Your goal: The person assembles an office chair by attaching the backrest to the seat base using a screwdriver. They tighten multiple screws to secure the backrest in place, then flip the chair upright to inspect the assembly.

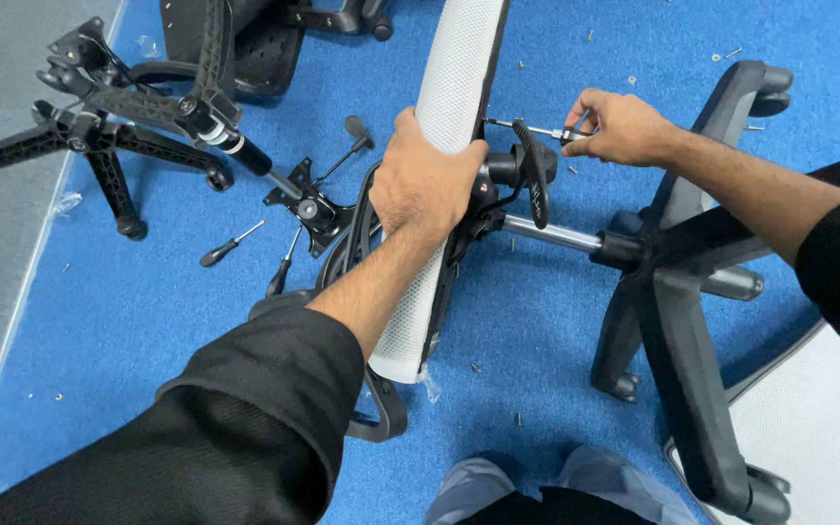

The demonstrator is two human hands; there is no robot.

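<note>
I'm gripping the white mesh seat (pixel 449 126) on edge with my left hand (pixel 427 180), my right hand (pixel 619 126) pinching a screwdriver (pixel 527 127) into its underside bracket (base already attached, screws scattered on the carpet (pixel 128 321))

Seat (pixel 439 185) under your left hand (pixel 425 180): white woven mesh cloth, matt, fine-textured. Gas cylinder (pixel 548 233): polished metal, shiny. Chair base (pixel 678 321): black plastic, smooth, semi-matt. Driver (pixel 529 128) in your right hand (pixel 619 126): bright metal shaft. Floor (pixel 128 321): blue carpet, rough short pile. Your sleeves (pixel 245 428): black knit cloth, matt. Spare screwdriver (pixel 230 244): black plastic handle, metal shank.
</note>
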